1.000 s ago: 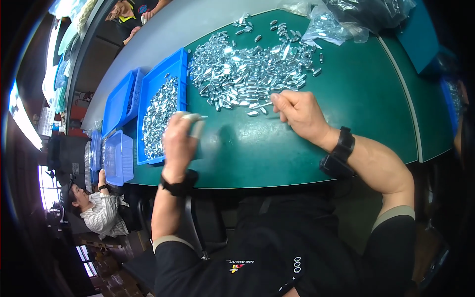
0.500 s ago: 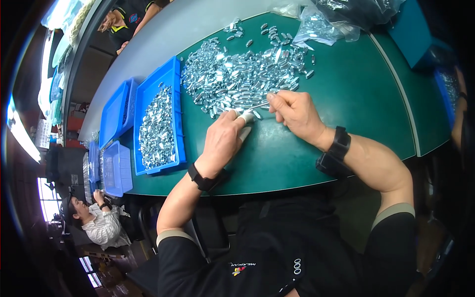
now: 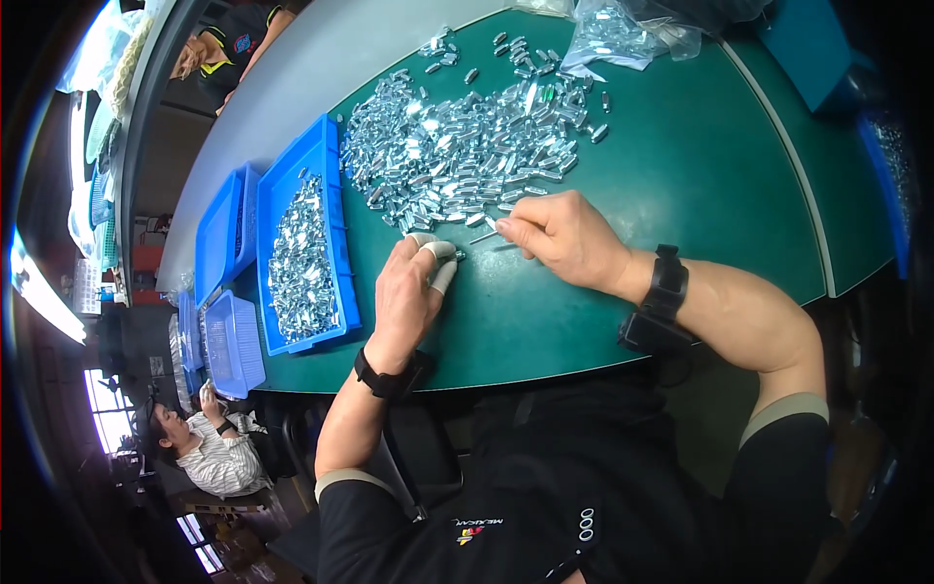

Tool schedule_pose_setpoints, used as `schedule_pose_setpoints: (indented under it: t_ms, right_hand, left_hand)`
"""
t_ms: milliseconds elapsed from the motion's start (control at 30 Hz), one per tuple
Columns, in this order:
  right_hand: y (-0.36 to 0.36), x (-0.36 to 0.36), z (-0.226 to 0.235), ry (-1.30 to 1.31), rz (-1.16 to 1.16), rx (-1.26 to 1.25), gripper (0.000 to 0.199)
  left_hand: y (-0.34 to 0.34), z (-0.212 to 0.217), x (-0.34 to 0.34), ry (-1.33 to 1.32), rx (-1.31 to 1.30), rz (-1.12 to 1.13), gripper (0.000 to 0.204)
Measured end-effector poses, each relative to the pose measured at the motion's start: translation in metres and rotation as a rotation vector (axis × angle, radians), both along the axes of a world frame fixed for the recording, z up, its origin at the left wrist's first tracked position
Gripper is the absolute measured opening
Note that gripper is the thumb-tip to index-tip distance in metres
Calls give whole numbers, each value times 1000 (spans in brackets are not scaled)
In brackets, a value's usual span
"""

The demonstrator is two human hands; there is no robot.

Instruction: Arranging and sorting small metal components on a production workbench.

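Silver bits everywhere again, so quick update from the bench. My left hand [image 3: 413,292] is now up at the near edge of the pile, fingers curled in, with the white-taped fingertips [image 3: 440,261] pinching one small metal piece [image 3: 458,256] just off the green mat. A second ago that same hand was way over at the blue tray [image 3: 331,185] on my left, closed above the parts already lying in it, and half a second ago it was on its way across. So my read is: one piece went into the tray and I'm already onto the next.

My right hand [image 3: 564,238] has barely budged the whole time. It's closed in a pinch on a thin metal pin [image 3: 484,236] that points toward the left fingertips, nearly touching the little piece, so the two look about to meet. Whether the pin is already in it, I can't tell at this size.

Further out, the big heap of loose metal parts [image 3: 467,146] sits just beyond both hands on the green table [image 3: 700,175], still plenty left. Clear bags of more parts [image 3: 623,29] lie at the far edge. More blue trays [image 3: 226,238] sit past the first one, and someone else is working at the far side.
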State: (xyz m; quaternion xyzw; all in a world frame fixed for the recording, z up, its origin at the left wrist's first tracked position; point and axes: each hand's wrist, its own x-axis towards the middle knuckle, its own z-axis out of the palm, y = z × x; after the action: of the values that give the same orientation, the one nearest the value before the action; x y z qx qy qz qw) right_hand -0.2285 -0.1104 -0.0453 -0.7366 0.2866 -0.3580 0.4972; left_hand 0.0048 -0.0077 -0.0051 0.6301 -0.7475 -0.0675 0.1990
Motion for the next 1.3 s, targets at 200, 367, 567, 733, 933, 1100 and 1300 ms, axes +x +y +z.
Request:
schedule_pose_setpoints:
  t_ms: [200, 367, 567, 733, 933, 1100, 1300]
  right_hand:
    - [1, 0, 0, 36, 35, -60, 35]
    - [3, -1, 1, 54, 56, -42, 31]
    - [3, -2, 5, -7, 73, 127, 28]
    - [8, 1, 0, -73, 80, -56, 30]
    - [10, 0, 3, 33, 135, 20, 39]
    - [14, 0, -1, 107, 168, -168, 46]
    - [17, 3, -2, 67, 131, -156, 45]
  left_hand:
    - [4, 3, -10, 215, 19, 25, 19]
    - [4, 3, -10, 258, 1, 34, 19]
    - [1, 2, -10, 309, -23, -30, 20]
    - [1, 7, -18, 247, 13, -43, 20]
    - [5, 3, -18, 236, 6, -60, 19]
    - [12, 5, -23, 291, -3, -105, 20]
    - [17, 10, -23, 276, 3, -77, 20]
